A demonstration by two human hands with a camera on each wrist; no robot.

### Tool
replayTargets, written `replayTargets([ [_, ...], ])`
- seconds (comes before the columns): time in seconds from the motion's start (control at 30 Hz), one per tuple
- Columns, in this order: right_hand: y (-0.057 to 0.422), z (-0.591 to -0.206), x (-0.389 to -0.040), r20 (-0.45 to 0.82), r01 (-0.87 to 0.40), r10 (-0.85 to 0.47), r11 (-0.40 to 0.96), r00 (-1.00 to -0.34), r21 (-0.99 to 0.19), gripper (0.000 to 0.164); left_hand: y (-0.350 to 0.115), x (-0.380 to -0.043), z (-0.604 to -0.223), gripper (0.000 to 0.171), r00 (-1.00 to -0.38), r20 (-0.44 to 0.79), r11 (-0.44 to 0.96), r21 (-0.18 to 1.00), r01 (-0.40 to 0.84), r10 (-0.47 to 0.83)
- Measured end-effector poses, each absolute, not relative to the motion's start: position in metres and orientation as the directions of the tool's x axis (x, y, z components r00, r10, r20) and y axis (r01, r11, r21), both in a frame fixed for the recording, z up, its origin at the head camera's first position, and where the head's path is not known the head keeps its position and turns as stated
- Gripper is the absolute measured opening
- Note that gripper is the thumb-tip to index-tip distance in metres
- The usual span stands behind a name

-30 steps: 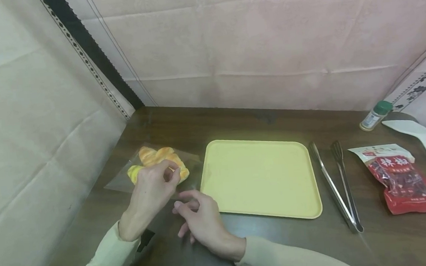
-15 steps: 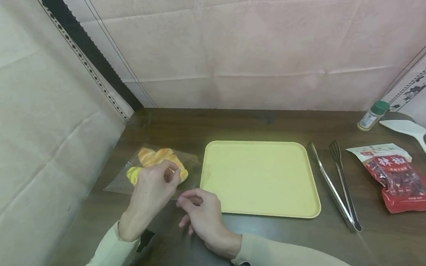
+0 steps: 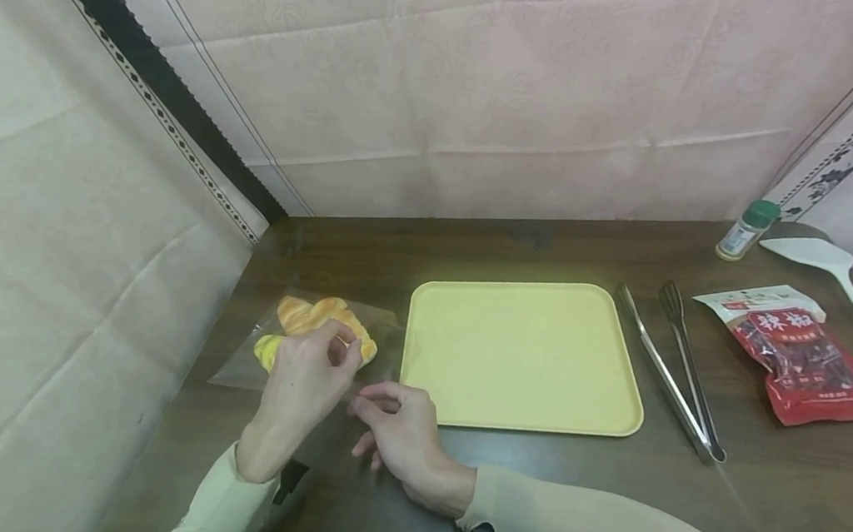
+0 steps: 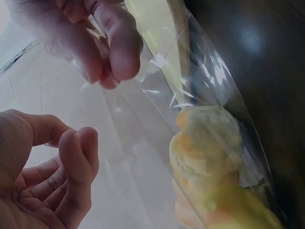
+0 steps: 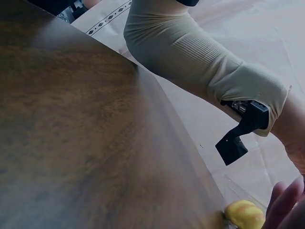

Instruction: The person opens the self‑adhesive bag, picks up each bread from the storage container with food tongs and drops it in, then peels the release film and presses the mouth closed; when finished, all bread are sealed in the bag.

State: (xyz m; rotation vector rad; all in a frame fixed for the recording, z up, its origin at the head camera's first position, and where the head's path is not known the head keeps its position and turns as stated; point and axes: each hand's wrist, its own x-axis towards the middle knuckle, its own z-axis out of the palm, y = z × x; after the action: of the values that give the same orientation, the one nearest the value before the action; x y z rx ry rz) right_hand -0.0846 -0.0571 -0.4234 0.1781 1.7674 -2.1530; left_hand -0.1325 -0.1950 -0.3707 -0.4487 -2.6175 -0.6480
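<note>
A clear plastic bag [image 3: 242, 368] lies on the left of the table with bread [image 3: 317, 312] inside, golden brown, and a yellow piece [image 3: 268, 349] beside it. My left hand [image 3: 307, 371] is over the near side of the bag, thumb and forefinger pinching its thin film. Just nearer and to the right, my right hand [image 3: 405, 430] has thumb and forefinger together at the bag's near edge. In the left wrist view, the film spreads beside the left hand [image 4: 52, 171] and the right hand [image 4: 102, 43], with the bread [image 4: 205, 143] under it.
A yellow tray [image 3: 524, 358] stands right of the hands. Farther right lie metal tongs [image 3: 672, 380], a red-and-white food packet [image 3: 810, 361], a white spatula with a pale green handle [image 3: 817, 254] and a green-capped jar [image 3: 747, 231]. Cloth walls edge the table's back and left side.
My right hand moved slightly right, then slightly back to the left. The left hand, the bag and the bread have stayed almost still.
</note>
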Motion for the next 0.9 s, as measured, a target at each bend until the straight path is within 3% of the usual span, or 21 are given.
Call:
replayTargets([
  [0.4,-0.060,-0.425,-0.082,-0.308,0.335,-0.186,-0.132,-0.933,-0.933,0.013,-0.195,-0.145,-0.350,0.008,-0.778,0.505,0.789,0.268,0.553,0.374],
  [0.6,-0.059,-0.425,-0.080,-0.311,0.337,-0.193,-0.117,-0.931,-0.934,0.012,-0.197,-0.172,-0.324,0.010,-0.787,0.433,0.755,0.298,0.585,0.439],
  [0.9,-0.062,-0.429,-0.075,-0.317,0.341,-0.188,-0.119,-0.930,-0.932,0.013,-0.191,-0.222,-0.320,0.010,-0.761,0.247,0.749,0.160,0.643,0.600],
])
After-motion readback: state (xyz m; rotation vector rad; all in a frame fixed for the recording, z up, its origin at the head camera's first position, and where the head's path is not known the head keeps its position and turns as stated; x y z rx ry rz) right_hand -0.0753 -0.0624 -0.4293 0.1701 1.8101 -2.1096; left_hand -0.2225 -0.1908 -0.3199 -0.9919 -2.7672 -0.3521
